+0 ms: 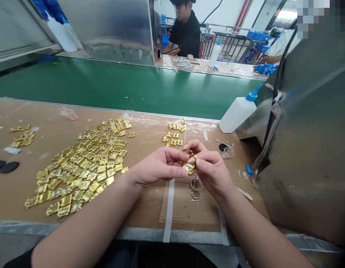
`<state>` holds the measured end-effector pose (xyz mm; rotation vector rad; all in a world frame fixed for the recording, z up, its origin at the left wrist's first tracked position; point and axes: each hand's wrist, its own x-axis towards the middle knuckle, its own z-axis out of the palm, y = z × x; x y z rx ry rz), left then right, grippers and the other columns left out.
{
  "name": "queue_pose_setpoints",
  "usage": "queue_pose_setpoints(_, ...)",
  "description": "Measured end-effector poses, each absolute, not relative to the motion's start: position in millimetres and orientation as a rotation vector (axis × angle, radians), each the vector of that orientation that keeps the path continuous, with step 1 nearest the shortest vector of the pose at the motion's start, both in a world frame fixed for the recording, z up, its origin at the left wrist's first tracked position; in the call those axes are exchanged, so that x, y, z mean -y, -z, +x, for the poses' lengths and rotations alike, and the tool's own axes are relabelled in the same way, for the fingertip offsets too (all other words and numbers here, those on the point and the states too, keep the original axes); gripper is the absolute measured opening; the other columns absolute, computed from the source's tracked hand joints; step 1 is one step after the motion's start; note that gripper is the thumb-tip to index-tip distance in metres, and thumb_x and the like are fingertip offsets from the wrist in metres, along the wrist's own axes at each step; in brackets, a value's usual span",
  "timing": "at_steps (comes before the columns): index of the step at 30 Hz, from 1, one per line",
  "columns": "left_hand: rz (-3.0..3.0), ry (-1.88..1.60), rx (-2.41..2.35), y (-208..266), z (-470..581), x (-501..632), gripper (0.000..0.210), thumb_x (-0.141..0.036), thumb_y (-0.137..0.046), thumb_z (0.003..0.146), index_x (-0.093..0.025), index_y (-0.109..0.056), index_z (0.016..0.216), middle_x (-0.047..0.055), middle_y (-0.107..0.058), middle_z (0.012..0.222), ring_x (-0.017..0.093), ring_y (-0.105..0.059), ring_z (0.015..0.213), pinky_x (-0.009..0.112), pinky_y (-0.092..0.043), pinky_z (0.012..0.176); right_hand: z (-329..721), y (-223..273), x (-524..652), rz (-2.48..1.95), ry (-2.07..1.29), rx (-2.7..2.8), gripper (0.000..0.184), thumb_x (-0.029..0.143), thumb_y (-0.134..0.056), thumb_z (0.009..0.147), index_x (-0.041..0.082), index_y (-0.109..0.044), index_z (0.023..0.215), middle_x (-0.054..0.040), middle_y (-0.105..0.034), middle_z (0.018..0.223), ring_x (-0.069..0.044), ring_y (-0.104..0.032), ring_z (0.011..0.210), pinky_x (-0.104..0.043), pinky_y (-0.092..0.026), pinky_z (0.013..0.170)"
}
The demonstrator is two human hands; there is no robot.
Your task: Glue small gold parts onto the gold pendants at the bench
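Observation:
My left hand (163,163) is closed, with a shiny gold square piece (189,169) pinched between thumb and fingers. Close against it, my right hand (214,167) pinches a small gold part (195,158) at its fingertips. A thin stick points down from the right fingers, and its upper end is hidden. Below the hands, a small clear round dish (196,183) stands on a cardboard sheet (183,208) taped to the table. Just beyond the fingers lies a group of gold pieces with small raised parts on them (173,142).
Many flat gold pieces (88,163) spread over the table's left side. A white bottle with a blue nozzle (238,113) stands at right beside a metal panel (306,149). Past the table edge runs a green belt (105,82). Someone in black (186,35) sits across it.

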<state>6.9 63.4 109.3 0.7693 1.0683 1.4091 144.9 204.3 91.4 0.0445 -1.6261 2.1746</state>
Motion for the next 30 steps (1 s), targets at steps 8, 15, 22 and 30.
queue_pose_setpoints(8, 0.810, -1.381, -1.038, -102, 4, -64, 0.038, -0.036, -0.092, 0.073, -0.015, -0.081, 0.103, -0.001, -0.053, 0.072, 0.008, -0.038, 0.060, 0.023, -0.026, 0.052, 146, -91, -206, 0.039, -2.063, 1.761, 0.010, 0.043, -0.078, 0.089, 0.039, -0.087, 0.088, -0.0055, -0.066, 0.117, -0.025, -0.060, 0.110, -0.048, -0.052, 0.100)
queue_pose_setpoints(15, 0.812, -1.364, -0.963, -105, 6, -65, 0.036, -0.038, -0.090, 0.077, -0.015, -0.081, 0.103, -0.004, -0.048, 0.068, 0.005, -0.031, 0.054, 0.023, -0.019, 0.048, 146, -92, -208, 0.057, -2.013, 1.802, 0.009, 0.037, -0.077, 0.089, 0.038, -0.087, 0.089, -0.0059, -0.067, 0.116, -0.027, -0.062, 0.111, -0.050, -0.050, 0.101)
queue_pose_setpoints(22, 0.705, -1.358, -0.816, -108, 8, -65, 0.034, -0.037, -0.091, 0.078, -0.014, -0.078, 0.101, -0.008, -0.045, 0.060, 0.004, -0.025, 0.048, 0.020, -0.016, 0.041, 147, -97, -214, 0.135, -1.834, 1.937, 0.014, 0.038, -0.073, 0.092, 0.039, -0.087, 0.095, -0.0072, -0.068, 0.114, -0.027, -0.063, 0.110, -0.051, -0.050, 0.099)
queue_pose_setpoints(30, 0.627, -1.359, -0.668, -103, 15, -64, 0.032, -0.038, -0.091, 0.079, -0.014, -0.072, 0.089, -0.009, -0.037, 0.060, 0.004, -0.017, 0.049, 0.019, -0.010, 0.040, 153, -104, -223, 0.283, -1.330, 2.131, 0.039, 0.020, -0.083, 0.082, 0.044, -0.082, 0.114, -0.0068, -0.068, 0.114, -0.027, -0.063, 0.105, -0.049, -0.055, 0.092)
